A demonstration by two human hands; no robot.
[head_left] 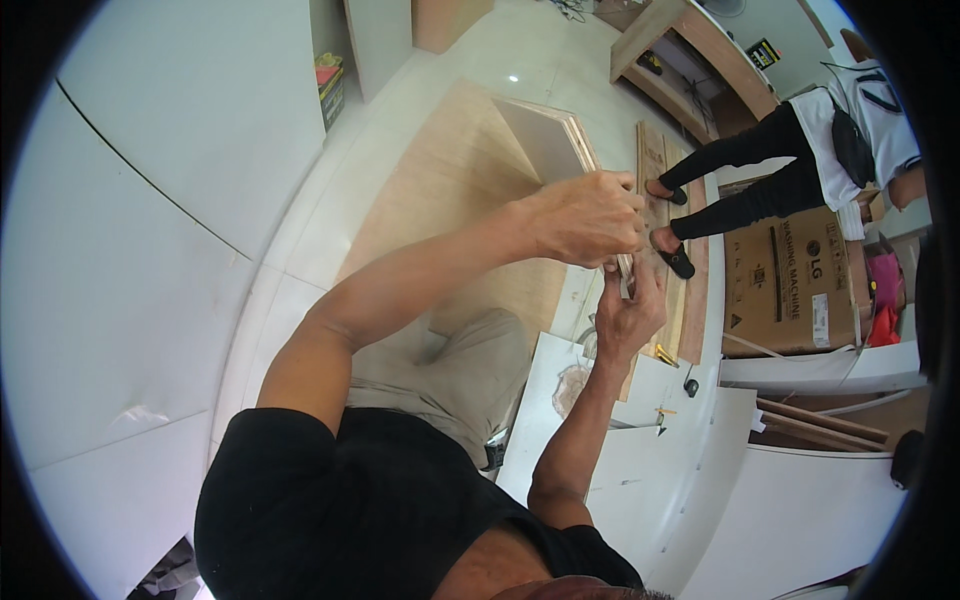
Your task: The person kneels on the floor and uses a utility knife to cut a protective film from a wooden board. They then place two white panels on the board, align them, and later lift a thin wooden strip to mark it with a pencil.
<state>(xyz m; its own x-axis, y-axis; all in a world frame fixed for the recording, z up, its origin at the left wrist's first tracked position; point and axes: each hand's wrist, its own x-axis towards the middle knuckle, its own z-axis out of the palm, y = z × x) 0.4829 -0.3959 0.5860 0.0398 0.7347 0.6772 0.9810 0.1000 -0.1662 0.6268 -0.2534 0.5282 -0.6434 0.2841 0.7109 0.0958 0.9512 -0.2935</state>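
A pale-faced plywood panel [545, 140] stands on edge in front of me, its layered wood edge turned up. My left hand [590, 218] is closed over that edge, fingers curled down and partly hidden. Just nearer and to the right, my right hand [632, 315] grips the panel's near end, thumb and fingers pressed to either side. The two hands almost touch. Whether a small piece sits under the left fingers cannot be seen. Beneath the panel lies a large light-brown plywood sheet [440, 180].
Long wooden boards [672, 290] lie to the right, where a person in black trousers [745, 160] stands. A yellow-handled tool [664, 354] and a small black object [691, 387] lie near my right hand. Further right is a cardboard box [790, 285]; white cabinet panels [150, 250] flank my left.
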